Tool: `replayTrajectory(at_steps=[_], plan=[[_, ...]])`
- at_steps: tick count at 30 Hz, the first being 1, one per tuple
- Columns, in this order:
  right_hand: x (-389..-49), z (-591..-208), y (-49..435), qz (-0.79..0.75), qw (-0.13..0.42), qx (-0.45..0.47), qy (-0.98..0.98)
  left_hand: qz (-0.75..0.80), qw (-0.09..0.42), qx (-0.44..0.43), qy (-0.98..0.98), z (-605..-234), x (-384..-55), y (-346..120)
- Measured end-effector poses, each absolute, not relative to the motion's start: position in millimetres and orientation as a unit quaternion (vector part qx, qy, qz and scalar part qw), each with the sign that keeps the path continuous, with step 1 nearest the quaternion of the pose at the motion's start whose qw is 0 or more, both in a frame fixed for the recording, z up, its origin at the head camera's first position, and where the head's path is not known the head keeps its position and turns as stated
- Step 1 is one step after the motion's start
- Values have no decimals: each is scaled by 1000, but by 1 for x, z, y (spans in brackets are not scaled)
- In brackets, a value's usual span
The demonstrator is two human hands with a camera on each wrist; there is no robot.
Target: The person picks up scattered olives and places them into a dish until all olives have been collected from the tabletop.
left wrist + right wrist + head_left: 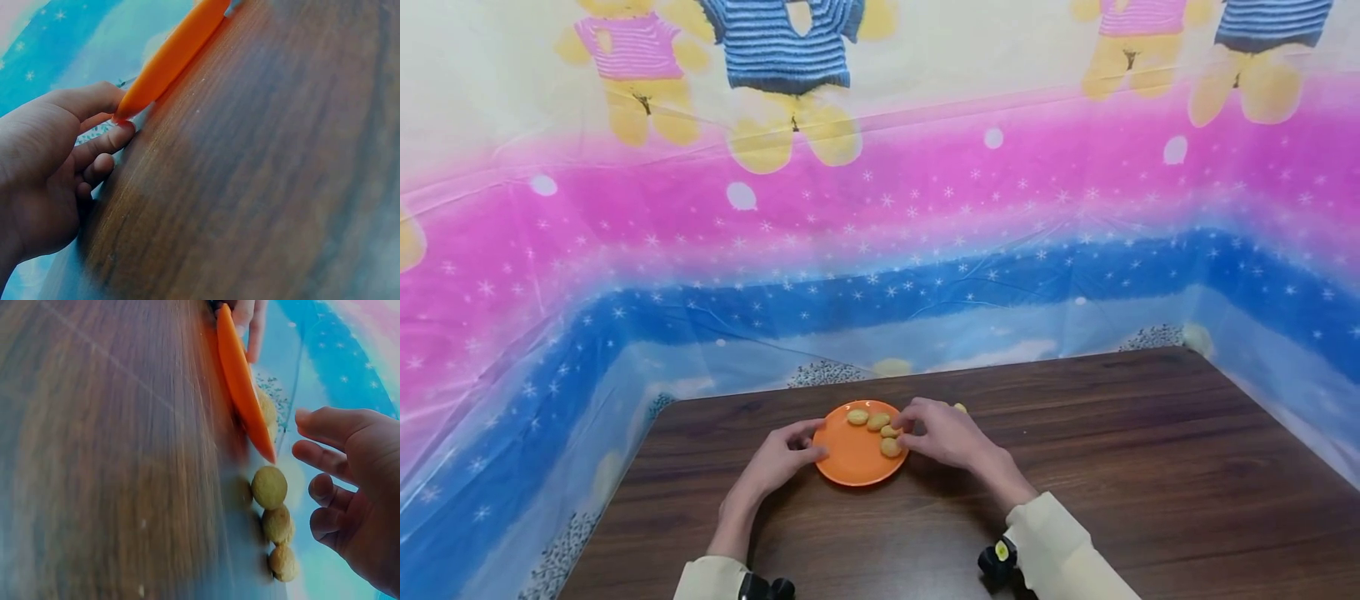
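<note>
An orange plate (850, 467) lies on the table, with several small yellow-brown rounded pieces (858, 417) towards its back and right side. My left hand (781, 457) pinches the plate's left rim, thumb on one side and fingers on the other, as the left wrist view also shows. Over the right rim hovers my right hand (951, 433), fingers relaxed and parted, holding nothing in the right wrist view. Its fingertips (304, 417) are near the pieces on the plate. Beside the plate, more loose rounded pieces (269, 487) sit in a row, mostly hidden behind this hand in the head view.
The dark wood-grain table (1112, 467) extends to both sides and towards me. Behind its back edge hangs a printed curtain (925, 200) with bears, pink and blue bands and snowflakes. A small black device is strapped at each wrist, below the pale sleeves (1060, 533).
</note>
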State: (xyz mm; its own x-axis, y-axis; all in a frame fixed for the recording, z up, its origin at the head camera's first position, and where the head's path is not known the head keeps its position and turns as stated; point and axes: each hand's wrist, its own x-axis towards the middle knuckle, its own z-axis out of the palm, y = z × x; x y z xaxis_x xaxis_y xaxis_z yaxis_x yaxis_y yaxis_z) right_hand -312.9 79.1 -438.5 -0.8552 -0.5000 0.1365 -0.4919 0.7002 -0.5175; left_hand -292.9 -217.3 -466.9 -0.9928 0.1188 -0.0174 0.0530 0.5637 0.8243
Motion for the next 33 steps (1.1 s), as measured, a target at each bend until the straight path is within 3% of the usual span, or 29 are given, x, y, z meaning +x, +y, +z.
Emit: replayTrajectory(at_steps=[16,33], plan=[[-308,-445,104,-303,-3,-220,927,465,39,49,883,-467,-292,-217],[-308,-453,114,-293,-7,-245,924,467,36,49,882,-468,-293,-217]])
